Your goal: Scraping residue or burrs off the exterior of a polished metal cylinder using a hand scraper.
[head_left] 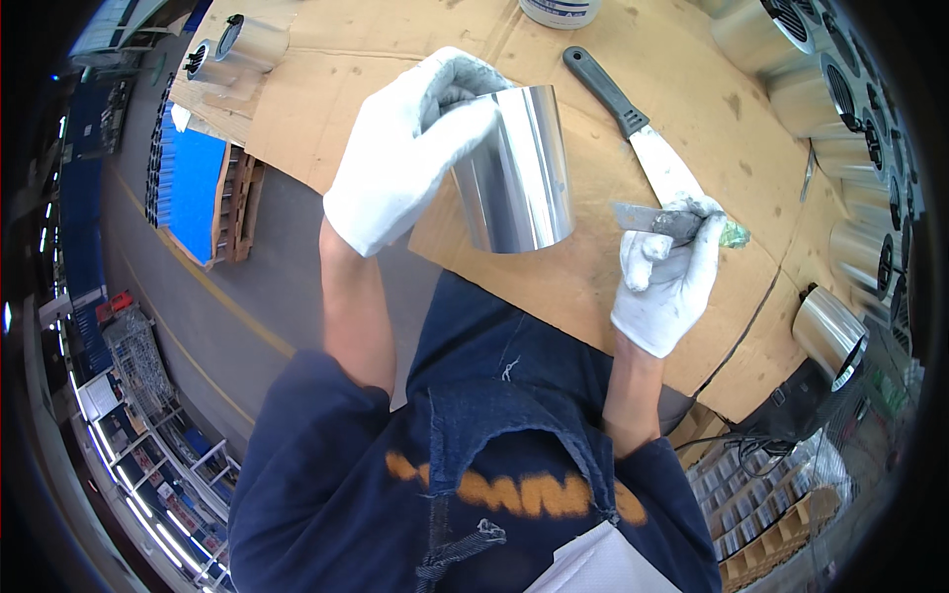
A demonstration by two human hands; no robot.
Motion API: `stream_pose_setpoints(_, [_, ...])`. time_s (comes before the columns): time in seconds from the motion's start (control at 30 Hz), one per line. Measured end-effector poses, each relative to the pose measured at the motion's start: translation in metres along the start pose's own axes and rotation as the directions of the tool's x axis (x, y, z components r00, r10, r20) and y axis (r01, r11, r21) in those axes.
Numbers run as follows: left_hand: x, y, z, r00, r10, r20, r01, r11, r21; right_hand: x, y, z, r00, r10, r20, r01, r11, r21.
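My left hand (420, 138), in a white glove, is closed on the upper rim of a shiny metal cylinder (524, 178), holding it tilted above the cardboard. The thumb lies on the outside and some fingers are hidden behind the rim. In my right hand (667, 287), also gloved, a short flat scraper blade (643, 219) with grey smears is pinched, its free end pointing toward the cylinder but apart from it. Beyond that hand a putty knife (605, 89) with a dark handle lies on the cardboard; its blade end is partly hidden by my fingers, near a greenish lump (734, 234).
Brown cardboard (336, 109) covers the table. Several metal cylinders with black grilles (811, 99) line the right side; one more cylinder (830, 331) lies at the right edge. Two others (247, 44) stand far left. A white tub (560, 12) is at the far edge.
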State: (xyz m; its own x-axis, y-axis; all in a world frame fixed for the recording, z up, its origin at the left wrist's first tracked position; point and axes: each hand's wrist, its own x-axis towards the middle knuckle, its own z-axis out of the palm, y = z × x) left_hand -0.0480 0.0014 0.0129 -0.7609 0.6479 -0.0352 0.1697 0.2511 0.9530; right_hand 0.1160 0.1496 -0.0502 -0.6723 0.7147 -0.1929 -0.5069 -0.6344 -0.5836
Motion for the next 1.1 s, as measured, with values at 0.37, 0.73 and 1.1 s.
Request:
stream_pose_setpoints(0.37, [-0.005,-0.011,0.005,0.998,-0.035,-0.047,0.029,0.993,-0.111,-0.002,-0.005,-0.018,1.000,-0.009,0.005,0.009,1.000,-0.018])
stream_pose_setpoints(0.73, [0.001,-0.045,0.002,0.973,0.230,-0.002,-0.199,0.840,-0.505,0.001,-0.005,-0.024,0.999,-0.036,0.028,0.036,0.999,-0.028])
stream_pose_setpoints(1.1, [-0.007,-0.031,0.000,0.997,0.079,-0.020,-0.082,0.954,-0.289,0.001,-0.006,-0.009,0.999,-0.026,-0.041,0.024,0.999,-0.039])
